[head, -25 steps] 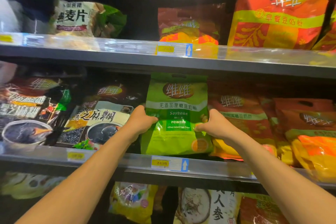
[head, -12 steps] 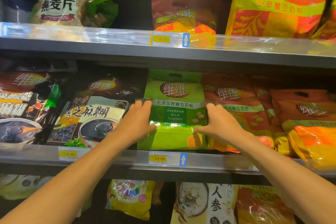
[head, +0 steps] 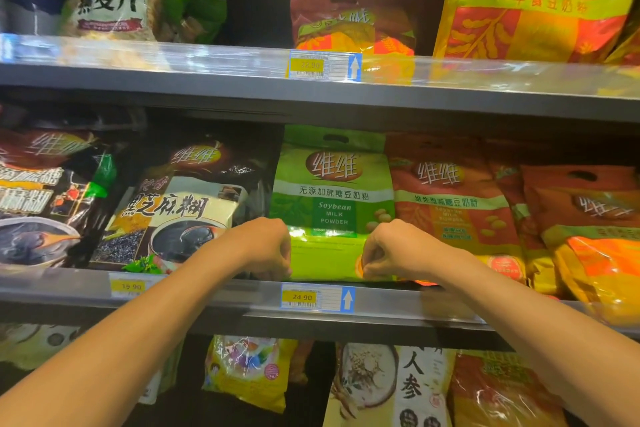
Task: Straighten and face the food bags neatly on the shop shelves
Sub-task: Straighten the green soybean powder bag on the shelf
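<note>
Both hands dropped from mid-height on the green bag to its lower corners since 0.5 s ago, and the fingers went from spread to curled. The bag now stands straighter with its front to the camera.

Left hand point(head: 266, 250), centre frame: fingers curled, pinching the lower left edge of the green bag point(head: 332, 191). Right hand point(head: 391, 250): same pose, curled fingers nipping the lower right edge. Both forearms come in from the bottom corners.

The green bag sits upright at centre frame on the middle shelf point(head: 398, 305), its bottom at the front rim just above the 24.90 price tag point(head: 317, 297). It reads "Soybean Milk Powder".

The black sesame bag point(head: 180, 211) is just left of it, leaning back. The orange bag point(head: 450, 194) touches its right side, with more orange bags further right.

On the upper shelf point(head: 207, 80) there is an oat bag point(head: 110, 3) at upper left, a big orange bag point(head: 533, 0) at upper right, and the 22.90 price tag point(head: 323, 65) on the rim.

At the bottom of the frame are a yellow bag point(head: 246, 371) and a ginseng bag point(head: 398, 388) on the lower level.
</note>
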Demonstrator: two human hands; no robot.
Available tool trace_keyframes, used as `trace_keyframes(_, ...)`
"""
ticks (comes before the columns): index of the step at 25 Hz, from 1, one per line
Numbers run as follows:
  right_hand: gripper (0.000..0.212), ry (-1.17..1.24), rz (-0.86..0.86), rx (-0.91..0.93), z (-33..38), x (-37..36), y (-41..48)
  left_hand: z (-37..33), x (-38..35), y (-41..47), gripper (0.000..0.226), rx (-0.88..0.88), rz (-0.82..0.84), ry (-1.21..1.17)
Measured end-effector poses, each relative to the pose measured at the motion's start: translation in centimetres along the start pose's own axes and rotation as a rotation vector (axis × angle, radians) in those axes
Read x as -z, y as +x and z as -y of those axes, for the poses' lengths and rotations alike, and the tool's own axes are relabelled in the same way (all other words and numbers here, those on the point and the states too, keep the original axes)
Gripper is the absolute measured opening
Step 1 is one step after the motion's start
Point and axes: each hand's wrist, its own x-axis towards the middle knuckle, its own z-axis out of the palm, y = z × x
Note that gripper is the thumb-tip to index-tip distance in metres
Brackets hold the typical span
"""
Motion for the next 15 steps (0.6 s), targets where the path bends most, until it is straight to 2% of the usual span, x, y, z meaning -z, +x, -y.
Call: trace_keyframes(15, 0.018, 0.006, 0.059, 0.037, -1.9, -1.8, 1.9, 0.3, -0.9, 2.5, 0.015, 0.036, -0.038, 0.008)
